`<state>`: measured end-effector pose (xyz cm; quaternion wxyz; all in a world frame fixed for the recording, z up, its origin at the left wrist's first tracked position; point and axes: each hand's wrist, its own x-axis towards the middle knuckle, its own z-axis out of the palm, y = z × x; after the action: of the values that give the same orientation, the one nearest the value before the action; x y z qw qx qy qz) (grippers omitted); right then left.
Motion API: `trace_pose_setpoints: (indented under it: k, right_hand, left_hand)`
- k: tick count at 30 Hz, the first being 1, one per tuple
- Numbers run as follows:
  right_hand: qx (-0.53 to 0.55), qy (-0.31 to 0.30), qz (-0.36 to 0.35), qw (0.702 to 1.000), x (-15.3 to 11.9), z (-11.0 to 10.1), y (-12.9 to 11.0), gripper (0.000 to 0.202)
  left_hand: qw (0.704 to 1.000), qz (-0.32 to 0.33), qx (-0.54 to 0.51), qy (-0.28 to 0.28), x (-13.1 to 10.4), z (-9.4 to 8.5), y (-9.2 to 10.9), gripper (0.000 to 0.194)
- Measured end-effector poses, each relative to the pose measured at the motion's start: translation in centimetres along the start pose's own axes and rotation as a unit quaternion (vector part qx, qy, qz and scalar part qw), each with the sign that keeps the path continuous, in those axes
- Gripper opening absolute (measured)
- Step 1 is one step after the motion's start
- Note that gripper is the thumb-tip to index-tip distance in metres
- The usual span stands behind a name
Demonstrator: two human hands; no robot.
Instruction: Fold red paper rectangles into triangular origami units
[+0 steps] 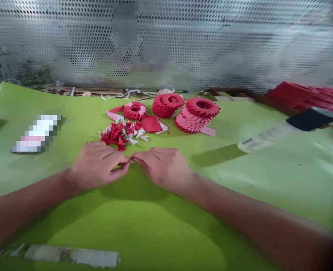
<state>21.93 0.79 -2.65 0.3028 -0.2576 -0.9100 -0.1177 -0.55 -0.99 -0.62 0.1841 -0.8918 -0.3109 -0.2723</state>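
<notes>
Above the green table cover, my left hand and my right hand meet fingertip to fingertip. Both are closed in a pinch on one small red paper piece, mostly hidden by the fingers. Just beyond them lies a pile of folded red and white paper triangles. Behind the pile sits a low ring of red and pink folded paper. Square sheets of red paper lie to its right, partly over white ones.
A taller red paper ring and a pink-and-red stack stand farther back. A phone lies left. A dark-capped clear bottle is at right, near red paper stacks. Perforated metal sheet closes the back.
</notes>
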Motion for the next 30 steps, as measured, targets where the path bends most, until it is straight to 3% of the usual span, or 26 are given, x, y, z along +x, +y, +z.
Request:
trace_pose_setpoints:
  k: [6, 10, 15, 19, 26, 30]
  right_hand:
    - [-0.003, 0.006, 0.005, 1.0, 0.05, 0.0, 0.12, 0.025]
    - [-0.015, 0.031, 0.001, 0.999, 0.16, -0.01, 0.08, 0.026]
    - [-0.015, 0.004, 0.02, 1.0, 0.3, -0.06, -0.04, 0.03]
    - [0.0, -0.03, 0.044, 0.999, 0.39, -0.06, -0.02, 0.033]
    - [0.027, -0.043, 0.066, 0.997, 0.22, 0.13, 0.03, 0.034]
    - [0.132, -0.049, 0.096, 0.985, 0.37, -0.13, 0.36, 0.023]
  left_hand:
    - [1.0, -0.023, -0.019, -0.006, -0.1, 0.15, 0.04, 0.032]
    - [0.995, -0.056, -0.087, 0.012, -0.11, 0.24, 0.12, 0.027]
    - [0.96, -0.174, -0.217, -0.036, 0.31, 0.1, 0.21, 0.027]
    - [0.932, -0.23, -0.273, -0.057, 0.59, 0.08, 0.17, 0.025]
    - [0.918, -0.253, -0.297, -0.07, 0.55, 0.19, -0.03, 0.025]
    - [0.911, -0.23, -0.325, -0.107, 0.58, 0.14, -0.69, 0.019]
